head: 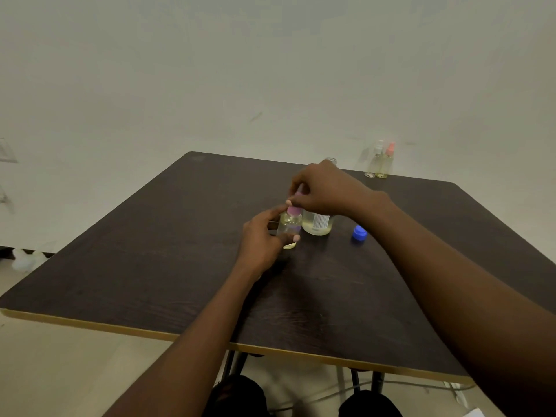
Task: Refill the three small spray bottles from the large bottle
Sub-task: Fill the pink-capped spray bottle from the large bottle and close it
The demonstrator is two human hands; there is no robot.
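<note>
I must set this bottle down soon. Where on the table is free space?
Free: the table left of the left hand; also the far strip before the two spray bottles. Crowded: the middle, with small bottle, large bottle, blue cap, right hand.

Large bottle (317, 225): its middle is hidden behind the right hand (326, 191); only the base and the neck show, and the label print is too small to read.
Purple spray top (294, 210): its upper part is lost inside the right hand's pinching fingers.
Small spray bottle (290, 224): the left hand (261, 242) wraps its near side, covering part of the body.
2 far bottles (379, 162): blurred and overlapping; their outlines merge.
Table (150, 266): the right forearm covers its near right corner.
Wall plate (6, 150): cut off by the left edge.
White shapes on the floor (25, 258): too blurred to identify.
</note>
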